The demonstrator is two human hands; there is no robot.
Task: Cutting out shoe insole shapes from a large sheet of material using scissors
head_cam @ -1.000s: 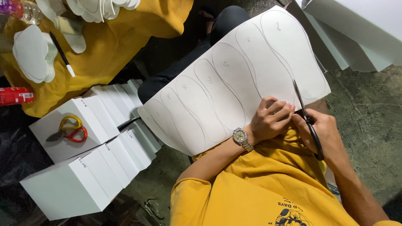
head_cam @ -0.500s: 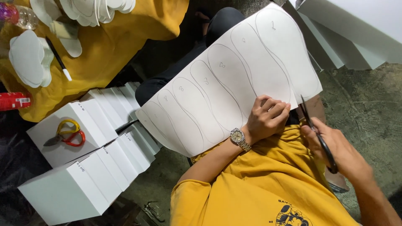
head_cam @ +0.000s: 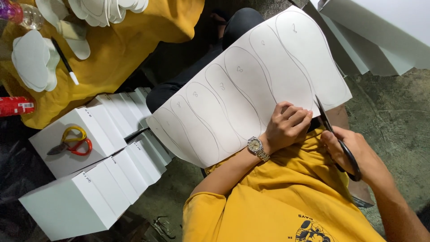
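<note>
While the head camera looks down over a yellow shirt [head_cam: 286,197], the left hand [head_cam: 286,125] grips the near edge of a large white sheet [head_cam: 251,85], with the fingers curled over the top and the thumb underneath. A wristwatch [head_cam: 256,146] sits on that wrist. The sheet lies tilted across the person's lap, and a row of long, sole-shaped outlines is drawn on it side by side, each with a small pencil mark inside.

The right hand [head_cam: 351,154] is clenched around the black handles of a pair of scissors [head_cam: 333,134], fingers through the loops. The blades point up toward the sheet's near edge, just beside the left hand's fingertips; whether the tips are touching the sheet cannot be told.

To the left, white boxes [head_cam: 89,188] stand in rows on the floor. On top of one of them lies a second pair of scissors with yellow and red handles [head_cam: 71,142]. Farther up, a yellow cloth [head_cam: 130,49] carries stacks of white cut-out shapes [head_cam: 31,60] and a black pen [head_cam: 65,60]. A red can [head_cam: 15,106] lies at the cloth's left edge. At the upper right, more white sheets [head_cam: 376,36] lean folded over the dark green floor [head_cam: 394,121].
</note>
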